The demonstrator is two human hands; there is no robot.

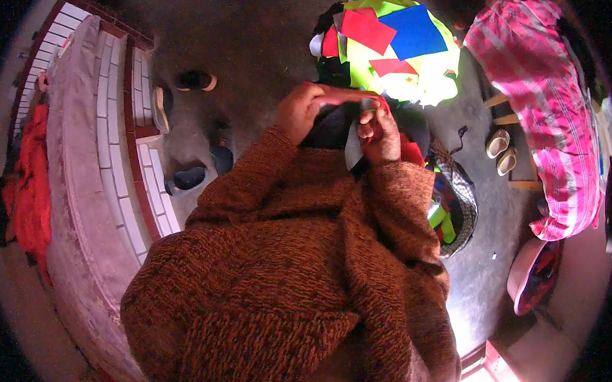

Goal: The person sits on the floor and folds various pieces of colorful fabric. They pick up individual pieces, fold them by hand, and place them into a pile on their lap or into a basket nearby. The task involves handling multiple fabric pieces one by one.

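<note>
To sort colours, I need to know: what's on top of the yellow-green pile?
A blue piece and several red pieces lie on the yellow-green pile. What they cover can't be seen.

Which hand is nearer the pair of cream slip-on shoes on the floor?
Right. The right hand is to the left of the cream slip-on shoes; the left hand is farther left.

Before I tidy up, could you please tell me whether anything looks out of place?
The dark shoes beside the tiled ledge seem odd: they lie scattered, unlike the paired pale sandals. A small white scrap lies alone on the floor.
</note>
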